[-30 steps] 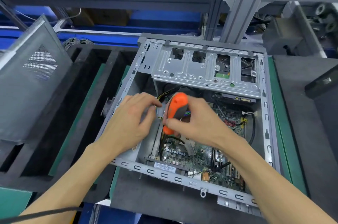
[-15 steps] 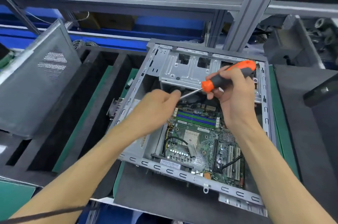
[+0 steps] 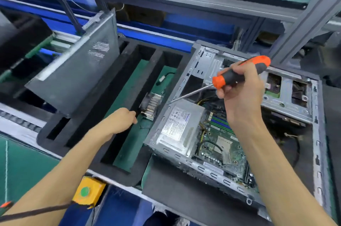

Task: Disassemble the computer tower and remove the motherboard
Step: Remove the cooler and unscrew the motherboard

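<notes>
Right hand (image 3: 241, 96) grips screwdriver (image 3: 238, 76) over open tower (image 3: 230, 133); left hand (image 3: 120, 120) curled in tray (image 3: 88, 115), contents unclear. Risk: tip slips, gouges motherboard (image 3: 221, 141).

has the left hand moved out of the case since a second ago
Yes. The left hand has left the computer case and moved leftward, over the foam tray slot beside the heatsink.

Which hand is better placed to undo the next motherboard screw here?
Right, probably. The right hand already grips the screwdriver above the open case, close to the motherboard. The left hand is outside the case, over the foam tray.
</notes>
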Tool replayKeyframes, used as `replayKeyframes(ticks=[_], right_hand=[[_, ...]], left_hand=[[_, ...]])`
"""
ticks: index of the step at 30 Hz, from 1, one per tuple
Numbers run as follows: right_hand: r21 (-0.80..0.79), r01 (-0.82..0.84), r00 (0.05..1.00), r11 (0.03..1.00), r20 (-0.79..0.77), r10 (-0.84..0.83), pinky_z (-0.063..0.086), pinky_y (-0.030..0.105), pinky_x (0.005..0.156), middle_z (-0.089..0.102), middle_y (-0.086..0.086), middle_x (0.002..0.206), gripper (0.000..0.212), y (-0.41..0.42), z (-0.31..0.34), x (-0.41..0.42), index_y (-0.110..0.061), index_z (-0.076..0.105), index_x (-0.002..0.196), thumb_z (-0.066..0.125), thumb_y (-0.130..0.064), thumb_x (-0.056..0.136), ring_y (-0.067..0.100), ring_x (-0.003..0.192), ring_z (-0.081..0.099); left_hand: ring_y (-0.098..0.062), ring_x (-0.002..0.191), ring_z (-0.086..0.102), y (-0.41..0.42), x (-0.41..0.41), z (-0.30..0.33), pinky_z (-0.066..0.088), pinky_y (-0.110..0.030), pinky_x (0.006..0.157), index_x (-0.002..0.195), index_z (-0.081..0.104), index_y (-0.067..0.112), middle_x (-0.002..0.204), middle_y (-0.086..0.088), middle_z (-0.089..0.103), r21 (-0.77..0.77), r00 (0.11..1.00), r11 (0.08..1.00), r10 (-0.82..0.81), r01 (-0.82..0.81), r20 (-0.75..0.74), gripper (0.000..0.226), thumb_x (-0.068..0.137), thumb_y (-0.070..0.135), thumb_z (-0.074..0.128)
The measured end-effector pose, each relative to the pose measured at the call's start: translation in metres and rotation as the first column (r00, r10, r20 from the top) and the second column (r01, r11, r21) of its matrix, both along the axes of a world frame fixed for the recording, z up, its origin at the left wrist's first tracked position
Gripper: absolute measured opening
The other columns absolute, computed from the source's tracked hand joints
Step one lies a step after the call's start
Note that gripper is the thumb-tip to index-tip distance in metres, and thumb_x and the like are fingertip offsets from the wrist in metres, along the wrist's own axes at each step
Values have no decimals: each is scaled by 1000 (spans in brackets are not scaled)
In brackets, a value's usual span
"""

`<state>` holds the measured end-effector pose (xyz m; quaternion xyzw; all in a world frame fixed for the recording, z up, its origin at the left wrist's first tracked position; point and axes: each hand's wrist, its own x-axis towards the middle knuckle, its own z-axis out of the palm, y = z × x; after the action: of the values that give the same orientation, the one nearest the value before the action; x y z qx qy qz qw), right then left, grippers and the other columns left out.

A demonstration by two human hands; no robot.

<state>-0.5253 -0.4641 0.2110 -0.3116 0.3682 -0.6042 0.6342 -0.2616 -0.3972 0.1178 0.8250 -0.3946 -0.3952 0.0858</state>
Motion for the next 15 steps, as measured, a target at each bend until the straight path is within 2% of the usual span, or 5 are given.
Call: replayKeyframes(ticks=[2, 4, 7, 12, 15], right_hand=[[-28, -51, 998, 998, -47, 50, 37, 23, 40, 64, 9, 65, 24, 2, -1, 14, -21, 62, 60, 54, -12, 81, 20, 45, 47], [-58, -99, 989, 993, -116, 92, 37, 23, 40, 65, 8, 65, 28, 5, -3, 29, -22, 64, 55, 53, -14, 80, 21, 44, 48], [-98, -155, 972, 983, -192, 134, 38, 25, 43, 67, 6, 64, 31, 8, -6, 44, -23, 66, 54, 52, -15, 81, 20, 43, 48], [-96, -156, 970, 983, -201, 134, 38, 25, 44, 68, 7, 66, 24, 9, -8, 48, -23, 66, 55, 56, -20, 77, 22, 45, 49], [-74, -120, 977, 990, -186, 105, 38, 23, 43, 67, 8, 66, 26, 9, -8, 42, -24, 65, 55, 55, -17, 78, 24, 47, 47]], left_hand=[[-16, 59, 49, 8, 9, -17, 40, -23, 50, 73, 59, 9, 70, -4, 54, 32, 992, 997, 67, -63, -109, 38, 104, 15, 37], [-21, 69, 56, 14, 19, -30, 49, -23, 61, 84, 63, 6, 82, -8, 60, 33, 978, 994, 105, -101, -182, 31, 102, 14, 39], [-18, 99, 56, 21, 28, -38, 46, -35, 93, 113, 60, 12, 112, -2, 61, 3, 991, 1000, 14, -14, -136, 32, 103, 33, 38], [-21, 120, 51, 19, 30, -33, 36, -42, 109, 123, 54, 15, 136, -1, 53, -21, 986, 999, -33, 30, -165, 41, 105, 40, 27], [-19, 128, 48, 10, 18, -15, 32, -38, 113, 136, 52, 13, 144, -2, 50, -140, 987, 986, -106, 89, -123, 46, 106, 33, 23]])
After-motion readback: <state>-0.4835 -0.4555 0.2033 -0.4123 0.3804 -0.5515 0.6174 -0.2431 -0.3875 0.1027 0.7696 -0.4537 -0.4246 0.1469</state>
